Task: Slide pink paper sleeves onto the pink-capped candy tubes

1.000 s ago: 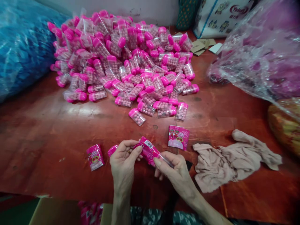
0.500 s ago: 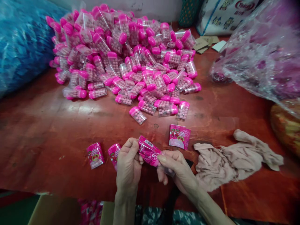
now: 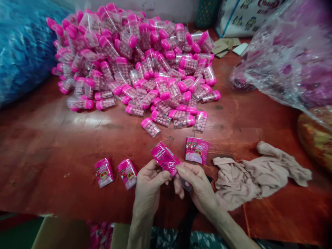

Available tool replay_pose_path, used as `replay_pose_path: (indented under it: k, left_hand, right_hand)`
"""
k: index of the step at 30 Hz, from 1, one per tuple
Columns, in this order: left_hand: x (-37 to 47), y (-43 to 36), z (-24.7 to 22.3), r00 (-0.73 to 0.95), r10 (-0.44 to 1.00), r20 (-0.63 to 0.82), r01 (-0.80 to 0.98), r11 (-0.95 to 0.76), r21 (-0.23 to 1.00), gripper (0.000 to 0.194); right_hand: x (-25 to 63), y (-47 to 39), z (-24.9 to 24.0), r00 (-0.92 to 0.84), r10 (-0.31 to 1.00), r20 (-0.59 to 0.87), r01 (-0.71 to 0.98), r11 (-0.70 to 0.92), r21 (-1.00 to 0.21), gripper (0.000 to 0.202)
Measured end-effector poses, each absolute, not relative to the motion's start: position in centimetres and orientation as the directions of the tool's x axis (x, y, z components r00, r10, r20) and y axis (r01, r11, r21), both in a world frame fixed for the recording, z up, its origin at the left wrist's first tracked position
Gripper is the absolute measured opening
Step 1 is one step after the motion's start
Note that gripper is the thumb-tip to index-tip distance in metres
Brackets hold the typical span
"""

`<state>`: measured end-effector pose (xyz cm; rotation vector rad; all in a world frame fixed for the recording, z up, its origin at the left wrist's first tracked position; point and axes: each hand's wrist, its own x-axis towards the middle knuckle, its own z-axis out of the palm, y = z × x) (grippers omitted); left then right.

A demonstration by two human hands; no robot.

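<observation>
Both hands meet over the front of the table, around a shiny pink printed sleeve (image 3: 166, 157). My right hand (image 3: 198, 183) is closed, its thumb pressing the sleeve's lower right end. A clear plastic candy container (image 3: 187, 186) pokes out below that thumb, mostly hidden by the fingers. On the other side, my left hand (image 3: 150, 183) pinches the sleeve's lower left edge, thumb on top and fingers curled under. Two wrapped pink candy packs, one (image 3: 104, 173) farther left and another (image 3: 127, 174) beside my left hand, lie flat. A small stack of pink sleeves (image 3: 197, 150) lies beyond my right hand.
A large heap of pink-capped candy containers (image 3: 145, 69) covers the back. A blue plastic bag (image 3: 23, 52) stands left, a clear bag with pink contents (image 3: 290, 65) right. A beige cloth (image 3: 254, 176) lies crumpled at right. Below the table edge, pink packs (image 3: 101, 235) show beside cardboard.
My left hand has shifted right and regripped, its thumb now at the sleeve's lower edge. The sleeve's upper end has swung upward, and the second wrapped pack is uncovered. My right hand keeps its hold.
</observation>
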<state>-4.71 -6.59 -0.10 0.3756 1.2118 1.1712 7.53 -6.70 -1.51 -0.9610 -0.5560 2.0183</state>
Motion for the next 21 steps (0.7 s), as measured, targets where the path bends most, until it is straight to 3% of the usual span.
replay_pose_path:
  k: [6, 13, 17, 21]
  left_hand:
    - [-4.25, -6.47, -0.04, -0.114, 0.842, -0.527, -0.517, 0.403, 0.755, 0.024]
    - [-3.8, -6.58, -0.42, -0.099, 0.856, -0.508, -0.479, 0.406, 0.778, 0.009]
    - [-3.84, -6.9, -0.05, -0.153, 0.916, -0.371, -0.27, 0.323, 0.907, 0.006]
    - [-3.82, -7.22, 0.36, -0.232, 0.96, -0.155, 0.084, 0.178, 0.98, 0.012]
  right_hand:
    - [7.4, -6.82, -1.58, -0.333, 0.844, -0.421, -0.446, -0.534, -0.718, 0.033]
    - [7.08, -7.43, -1.24, -0.211, 0.916, -0.342, -0.156, -0.377, -0.913, 0.027]
    - [7.17, -7.65, -1.12, -0.181, 0.937, -0.3, -0.028, -0.31, -0.95, 0.025]
    - [6.95, -7.58, -1.43, -0.152, 0.931, -0.333, -0.096, -0.349, -0.932, 0.028]
